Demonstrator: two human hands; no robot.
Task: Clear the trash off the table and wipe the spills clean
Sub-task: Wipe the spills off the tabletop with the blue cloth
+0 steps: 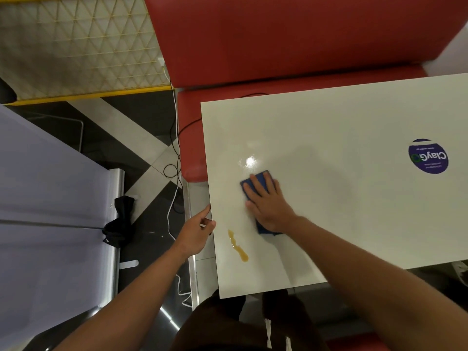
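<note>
**Cloth on table, spill beside it**

The blue cloth (258, 188) lies flat on the white table (329, 198), near the table's left edge and roughly midway along it. The right hand (268, 203) rests on top of the cloth with palm down and fingers straight and spread, pressing it against the surface. The fingers cover most of the cloth; one corner shows beyond the fingertips and a strip shows under the wrist.

An amber spill (238, 245) sits on the table close to the left edge, toward the near left corner. It is a narrow, wavy streak ending in a wider drop. The spill is near the cloth but apart from it; the cloth does not touch it.

The left hand (196, 231) is at the table's left edge, level with the gap between cloth and spill. Its fingers are curled around the edge, thumb on top.

A round purple sticker (428, 156) with white lettering is fixed to the table toward the right side, well apart from the cloth.

A red bench (278, 39) stands along the far edge of the table. Black and white cables (174, 153) run over the floor to the left of the table.
</note>
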